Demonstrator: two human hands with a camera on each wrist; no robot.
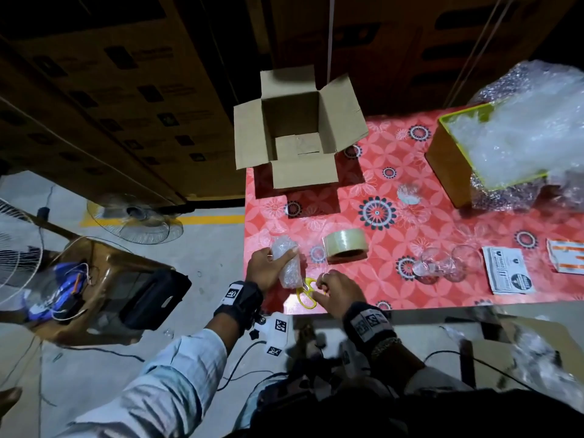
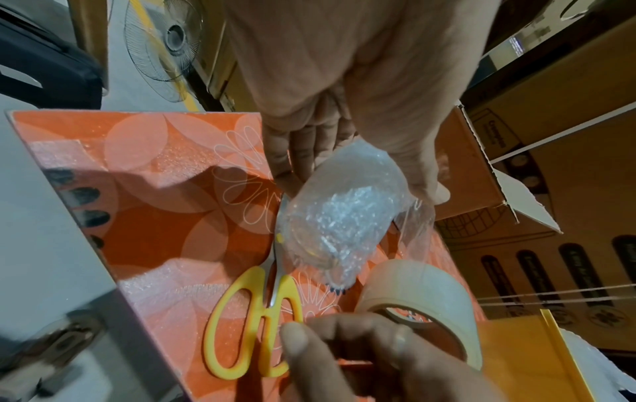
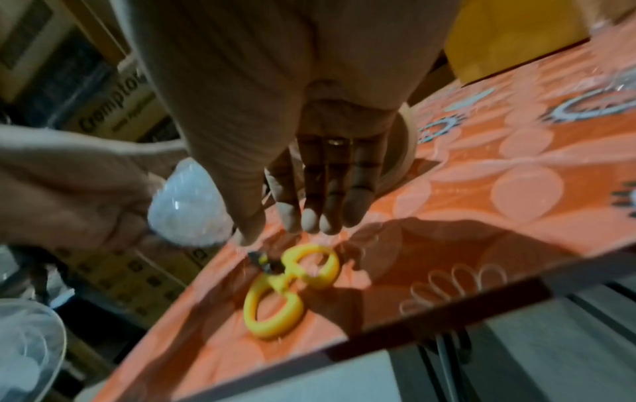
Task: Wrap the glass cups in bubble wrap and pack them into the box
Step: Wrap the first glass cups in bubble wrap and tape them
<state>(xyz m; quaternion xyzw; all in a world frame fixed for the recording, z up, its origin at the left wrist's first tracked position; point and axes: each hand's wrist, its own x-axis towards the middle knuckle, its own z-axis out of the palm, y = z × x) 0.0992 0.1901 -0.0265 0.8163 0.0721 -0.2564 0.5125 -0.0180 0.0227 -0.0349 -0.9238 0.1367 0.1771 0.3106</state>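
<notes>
My left hand (image 1: 275,263) grips a glass cup wrapped in bubble wrap (image 1: 288,267), held upright just above the near left corner of the red flowered table (image 1: 420,229). In the left wrist view, fingers and thumb curl round the wrapped cup (image 2: 344,217). My right hand (image 1: 325,286) hovers with straight fingers over yellow-handled scissors (image 3: 285,285) lying at the table's front edge and holds nothing. The open cardboard box (image 1: 297,131) stands at the far left corner and looks empty. Bare glass cups (image 1: 442,263) sit near the front right, and another glass (image 1: 409,192) stands mid-table.
A roll of clear tape (image 1: 344,248) lies just beyond my hands. A yellow-green tray (image 1: 448,172) heaped with bubble wrap (image 1: 512,137) fills the far right. Printed labels (image 1: 508,270) lie by the glasses. Fans and cables sit on the floor to the left.
</notes>
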